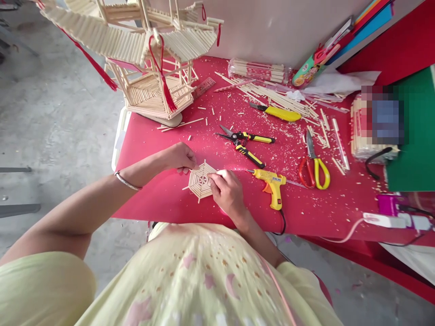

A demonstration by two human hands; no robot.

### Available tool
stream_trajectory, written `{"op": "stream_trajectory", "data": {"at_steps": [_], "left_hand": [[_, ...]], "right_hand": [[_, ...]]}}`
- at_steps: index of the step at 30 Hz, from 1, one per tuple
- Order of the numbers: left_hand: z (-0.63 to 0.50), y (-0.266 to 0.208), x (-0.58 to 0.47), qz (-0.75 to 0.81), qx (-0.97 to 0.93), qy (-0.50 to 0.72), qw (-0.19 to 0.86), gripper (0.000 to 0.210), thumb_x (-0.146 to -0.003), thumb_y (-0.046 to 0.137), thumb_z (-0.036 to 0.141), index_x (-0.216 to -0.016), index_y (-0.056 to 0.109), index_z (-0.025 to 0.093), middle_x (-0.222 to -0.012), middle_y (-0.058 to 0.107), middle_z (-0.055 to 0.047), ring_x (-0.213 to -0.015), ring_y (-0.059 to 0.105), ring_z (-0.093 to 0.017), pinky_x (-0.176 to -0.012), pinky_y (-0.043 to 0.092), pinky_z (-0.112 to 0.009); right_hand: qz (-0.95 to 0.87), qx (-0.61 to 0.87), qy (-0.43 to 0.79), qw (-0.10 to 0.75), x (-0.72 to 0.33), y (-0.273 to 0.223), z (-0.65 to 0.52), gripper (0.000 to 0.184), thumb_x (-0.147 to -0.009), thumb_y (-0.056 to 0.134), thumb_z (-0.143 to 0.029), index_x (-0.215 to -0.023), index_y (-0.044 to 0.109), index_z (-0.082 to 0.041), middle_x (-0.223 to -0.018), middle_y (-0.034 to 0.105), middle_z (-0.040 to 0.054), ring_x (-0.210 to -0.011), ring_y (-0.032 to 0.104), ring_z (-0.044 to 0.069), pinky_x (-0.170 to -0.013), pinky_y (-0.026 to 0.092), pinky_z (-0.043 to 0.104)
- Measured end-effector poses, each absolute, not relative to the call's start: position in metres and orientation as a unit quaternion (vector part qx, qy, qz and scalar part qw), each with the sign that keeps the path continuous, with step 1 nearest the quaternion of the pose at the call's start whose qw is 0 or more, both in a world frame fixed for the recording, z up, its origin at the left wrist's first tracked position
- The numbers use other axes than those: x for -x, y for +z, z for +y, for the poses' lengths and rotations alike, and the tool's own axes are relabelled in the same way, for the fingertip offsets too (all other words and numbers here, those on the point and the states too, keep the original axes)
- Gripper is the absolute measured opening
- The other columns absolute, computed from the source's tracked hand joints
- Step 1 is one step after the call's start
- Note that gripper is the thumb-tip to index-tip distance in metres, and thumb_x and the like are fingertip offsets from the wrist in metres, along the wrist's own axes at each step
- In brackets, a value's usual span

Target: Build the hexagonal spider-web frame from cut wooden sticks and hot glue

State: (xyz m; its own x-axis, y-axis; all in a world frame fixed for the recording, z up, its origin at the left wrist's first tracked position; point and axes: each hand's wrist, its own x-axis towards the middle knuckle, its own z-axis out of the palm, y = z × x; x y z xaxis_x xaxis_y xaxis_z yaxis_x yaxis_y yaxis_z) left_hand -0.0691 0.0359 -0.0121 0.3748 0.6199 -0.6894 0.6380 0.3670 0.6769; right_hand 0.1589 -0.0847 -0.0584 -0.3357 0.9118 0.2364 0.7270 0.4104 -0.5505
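A hexagonal web-like panel of thin wooden sticks (pixel 200 182) lies low over the red table, a few stick ends poking past its rim. My right hand (pixel 228 191) pinches its right edge between thumb and fingers. At the panel's upper left, my left hand (pixel 181 157) is closed with curled fingertips close to the rim; what they hold, if anything, is too small to make out. Right of my right hand, a yellow hot glue gun (pixel 272 185) rests on its side. Open yellow-and-black snips (pixel 243 140) lie beyond the panel.
A stick-built pavilion model (pixel 156 90) with red tassels stands at the back left. Farther right are a yellow utility knife (pixel 282 113), red-and-yellow scissors (pixel 314 163), loose sticks (pixel 285 104) and bagged sticks (pixel 256 70). A power strip (pixel 390 220) with cables sits at the right edge.
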Motion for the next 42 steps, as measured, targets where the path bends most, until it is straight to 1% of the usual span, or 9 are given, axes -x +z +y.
{"op": "stream_trajectory", "data": {"at_steps": [6, 16, 20, 23, 26, 31, 36, 39, 42], "left_hand": [[0.036, -0.008, 0.066, 0.569, -0.561, -0.019, 0.601, 0.018, -0.063, 0.084, 0.031, -0.057, 0.073, 0.018, -0.048, 0.062, -0.003, -0.041, 0.051, -0.011, -0.042, 0.034, -0.024], [0.039, -0.016, 0.069, 0.561, -0.562, -0.023, 0.607, 0.015, -0.062, 0.083, 0.028, -0.056, 0.073, 0.019, -0.049, 0.064, -0.003, -0.043, 0.053, -0.011, -0.044, 0.037, -0.023], [0.039, -0.017, 0.071, 0.554, -0.564, -0.019, 0.612, 0.015, -0.063, 0.083, 0.03, -0.058, 0.074, 0.019, -0.048, 0.064, -0.003, -0.041, 0.051, -0.01, -0.041, 0.035, -0.022], [0.039, -0.019, 0.073, 0.552, -0.564, -0.015, 0.614, 0.016, -0.064, 0.084, 0.031, -0.06, 0.075, 0.018, -0.049, 0.064, -0.004, -0.041, 0.053, -0.011, -0.041, 0.035, -0.022], [0.036, -0.02, 0.076, 0.541, -0.565, 0.007, 0.624, 0.02, -0.065, 0.085, 0.035, -0.061, 0.075, 0.018, -0.05, 0.064, -0.004, -0.042, 0.056, -0.012, -0.042, 0.038, -0.023], [0.026, -0.021, 0.087, 0.526, -0.571, 0.105, 0.622, 0.028, -0.075, 0.081, 0.045, -0.074, 0.077, 0.018, -0.053, 0.063, -0.002, -0.045, 0.054, -0.011, -0.045, 0.038, -0.023], [0.016, -0.021, 0.1, 0.503, -0.629, 0.196, 0.56, 0.032, -0.077, 0.079, 0.048, -0.082, 0.077, 0.016, -0.074, 0.073, -0.003, -0.066, 0.06, -0.012, -0.061, 0.045, -0.022], [0.014, -0.022, 0.105, 0.496, -0.637, 0.216, 0.549, 0.032, -0.077, 0.078, 0.047, -0.083, 0.076, 0.016, -0.081, 0.075, -0.005, -0.072, 0.063, -0.013, -0.065, 0.046, -0.023], [0.012, -0.022, 0.106, 0.5, -0.616, 0.191, 0.578, 0.031, -0.078, 0.077, 0.047, -0.084, 0.076, 0.016, -0.069, 0.071, -0.003, -0.06, 0.059, -0.012, -0.056, 0.042, -0.023]], "right_hand": [[-0.798, 0.513, 0.175, 0.263, -0.158, -0.058, -0.084, 0.026, -0.105, 0.051, -0.025, -0.12, 0.073, -0.025, -0.106, 0.067, 0.0092, -0.103, 0.061, 0.023, -0.094, 0.05, 0.035], [-0.799, 0.513, 0.166, 0.266, -0.156, -0.06, -0.084, 0.026, -0.105, 0.052, -0.025, -0.119, 0.073, -0.024, -0.104, 0.067, 0.0091, -0.101, 0.062, 0.022, -0.091, 0.051, 0.034], [-0.804, 0.498, 0.165, 0.28, -0.159, -0.055, -0.084, 0.026, -0.105, 0.053, -0.027, -0.121, 0.072, -0.023, -0.106, 0.068, 0.0097, -0.102, 0.064, 0.022, -0.092, 0.053, 0.034], [-0.788, 0.508, 0.131, 0.323, -0.181, -0.044, -0.091, 0.027, -0.102, 0.056, -0.024, -0.126, 0.07, -0.023, -0.112, 0.069, 0.0101, -0.106, 0.066, 0.022, -0.096, 0.054, 0.035], [-0.709, 0.614, 0.048, 0.344, -0.22, -0.03, -0.109, 0.028, -0.096, 0.057, -0.018, -0.121, 0.071, -0.023, -0.113, 0.069, 0.0108, -0.107, 0.067, 0.024, -0.098, 0.054, 0.04], [-0.574, 0.802, 0.013, 0.164, -0.276, -0.023, -0.142, 0.046, -0.077, 0.063, -0.027, -0.122, 0.066, -0.019, -0.113, 0.067, 0.015, -0.108, 0.065, 0.034, -0.086, 0.053, 0.046], [-0.527, 0.837, 0.094, 0.112, -0.296, -0.031, -0.139, 0.044, -0.073, 0.06, -0.036, -0.112, 0.069, -0.019, -0.094, 0.07, 0.0104, -0.09, 0.066, 0.03, -0.08, 0.051, 0.043], [-0.48, 0.836, 0.206, 0.169, -0.298, -0.024, -0.131, 0.036, -0.074, 0.063, -0.038, -0.105, 0.069, -0.022, -0.082, 0.069, 0.0047, -0.076, 0.065, 0.026, -0.069, 0.052, 0.038], [-0.46, 0.764, 0.324, 0.316, -0.284, -0.008, -0.121, 0.038, -0.077, 0.07, -0.04, -0.112, 0.066, -0.024, -0.099, 0.072, 0.0054, -0.075, 0.067, 0.022, -0.065, 0.054, 0.036]]}}
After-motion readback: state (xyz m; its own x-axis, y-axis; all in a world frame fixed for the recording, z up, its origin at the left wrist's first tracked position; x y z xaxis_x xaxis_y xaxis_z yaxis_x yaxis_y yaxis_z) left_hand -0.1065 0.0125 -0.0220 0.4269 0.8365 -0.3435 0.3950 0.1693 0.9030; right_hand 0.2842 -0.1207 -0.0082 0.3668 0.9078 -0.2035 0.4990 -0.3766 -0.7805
